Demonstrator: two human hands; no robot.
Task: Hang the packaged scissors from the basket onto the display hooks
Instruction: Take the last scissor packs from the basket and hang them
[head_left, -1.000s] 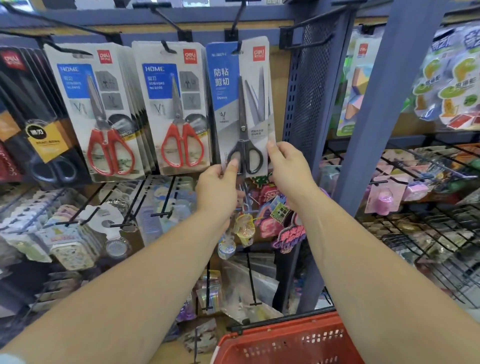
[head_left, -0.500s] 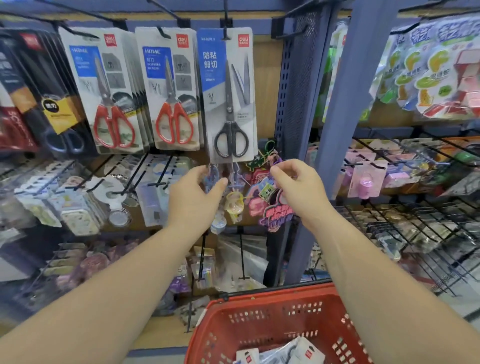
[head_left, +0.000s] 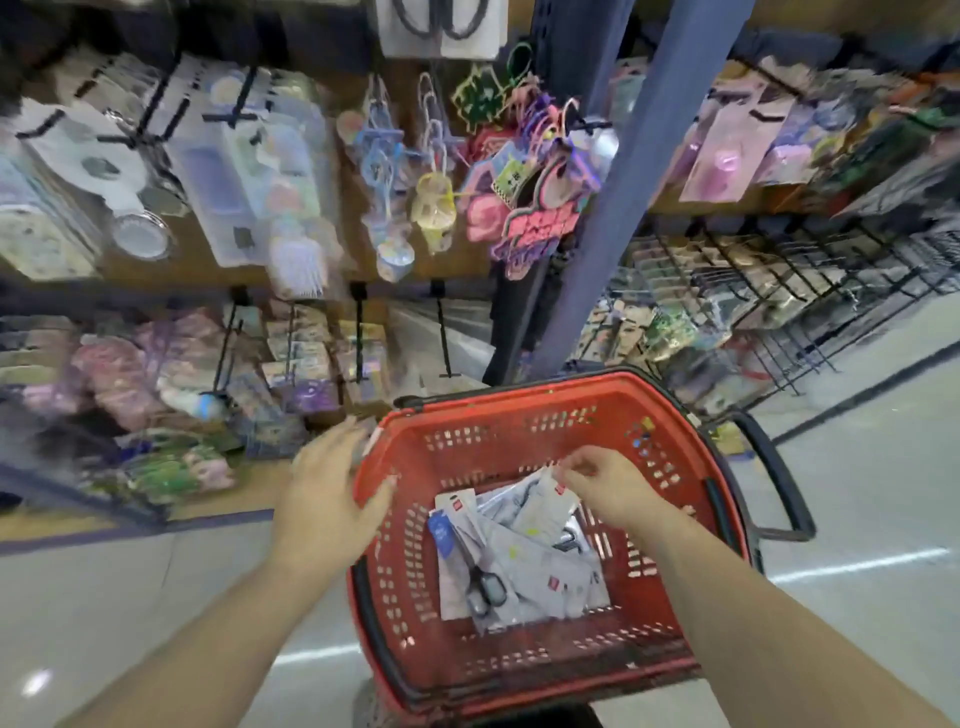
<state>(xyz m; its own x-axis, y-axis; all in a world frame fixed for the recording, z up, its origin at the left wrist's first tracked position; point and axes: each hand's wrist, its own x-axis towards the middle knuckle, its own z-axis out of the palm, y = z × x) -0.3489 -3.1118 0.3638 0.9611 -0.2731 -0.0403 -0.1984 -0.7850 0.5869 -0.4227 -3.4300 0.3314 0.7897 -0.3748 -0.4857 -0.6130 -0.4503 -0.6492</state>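
Packaged scissors are piled in the red basket. Top pack's upper edge is pinched by right hand, fingers curled closed. Left hand is spread open, empty, at the basket's left rim.

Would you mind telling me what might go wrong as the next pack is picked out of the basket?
The right hand pinches only the top corner of one pack in a loose overlapping pile, so neighbours may lift with it and drop. The left hand is open beside the basket rim, so the pack may swing or slip from that one-handed grip.
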